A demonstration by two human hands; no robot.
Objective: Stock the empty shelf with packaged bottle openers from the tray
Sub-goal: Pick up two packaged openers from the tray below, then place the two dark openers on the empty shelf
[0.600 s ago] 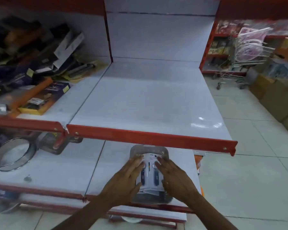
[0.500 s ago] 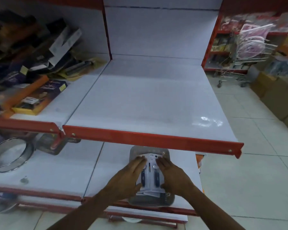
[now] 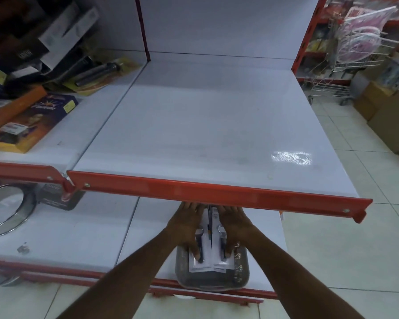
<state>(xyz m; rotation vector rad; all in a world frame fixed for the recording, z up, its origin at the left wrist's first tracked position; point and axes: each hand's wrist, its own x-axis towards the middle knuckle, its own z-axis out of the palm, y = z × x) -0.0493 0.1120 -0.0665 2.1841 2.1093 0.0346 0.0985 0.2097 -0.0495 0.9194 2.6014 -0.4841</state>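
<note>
A grey tray (image 3: 211, 278) sits on the lower white shelf at its front edge. A stack of packaged bottle openers (image 3: 212, 252) on white cards rests on it. My left hand (image 3: 187, 226) grips the left pack and my right hand (image 3: 234, 226) grips the right pack, thumbs on top. Both packs are tilted up from the stack, their far ends and my fingertips hidden under the red lip of the empty white shelf (image 3: 217, 134) above.
The left shelf section holds boxed goods (image 3: 30, 120) and dark packaged tools (image 3: 97, 72). A round metal sieve (image 3: 7, 210) lies on the lower shelf at left. A wire trolley (image 3: 339, 72) and cardboard boxes (image 3: 387, 118) stand on the tiled floor at right.
My hands went from lying flat on the stack to gripping one pack each, lifted and split apart. The view has come closer to the shelf, whose lip now hides my fingertips.
</note>
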